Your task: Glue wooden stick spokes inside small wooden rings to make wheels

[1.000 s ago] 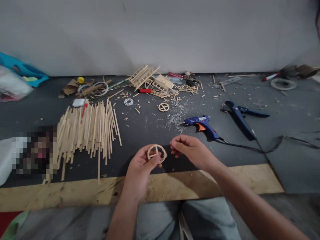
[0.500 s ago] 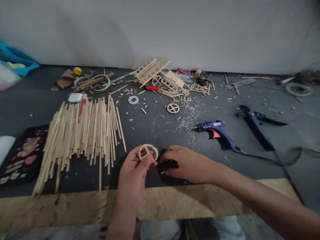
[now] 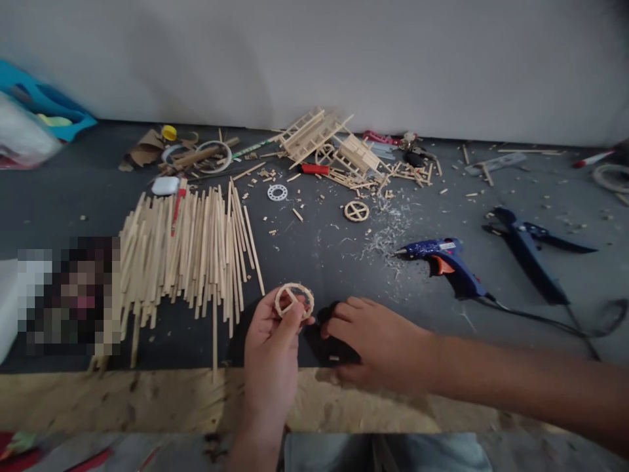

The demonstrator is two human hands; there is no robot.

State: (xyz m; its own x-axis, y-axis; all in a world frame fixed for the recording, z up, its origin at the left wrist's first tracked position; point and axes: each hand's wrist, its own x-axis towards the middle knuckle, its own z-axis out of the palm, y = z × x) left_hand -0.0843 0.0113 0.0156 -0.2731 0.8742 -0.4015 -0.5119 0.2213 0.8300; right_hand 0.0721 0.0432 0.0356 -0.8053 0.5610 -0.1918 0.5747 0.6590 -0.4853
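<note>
My left hand [image 3: 275, 341] is closed on a small wooden wheel [image 3: 281, 309], gripping its lower side between thumb and fingers. The wheel is a pale ring with a bar across it. To its right, my right hand [image 3: 378, 334] is low over the dark tabletop, thumb and fingers apart, somewhat blurred. A short bit of wooden stick [image 3: 334, 358] lies under that hand, between thumb and fingers and apart from both. Farther back lies another small wheel [image 3: 356, 211] with crossed spokes.
Many wooden sticks [image 3: 196, 255] are heaped at left. A blue glue gun [image 3: 432, 252] lies at right, its cord trailing past dark blue cutters [image 3: 533, 255]. Behind are a wooden stick model [image 3: 314, 137], scraps, a white perforated disc [image 3: 278, 192] and a red-handled tool [image 3: 314, 169].
My right thumb has spread away from the fingers, and the hand has come nearer the table's front edge. My left hand still holds the wheel. The whole view has shifted a little.
</note>
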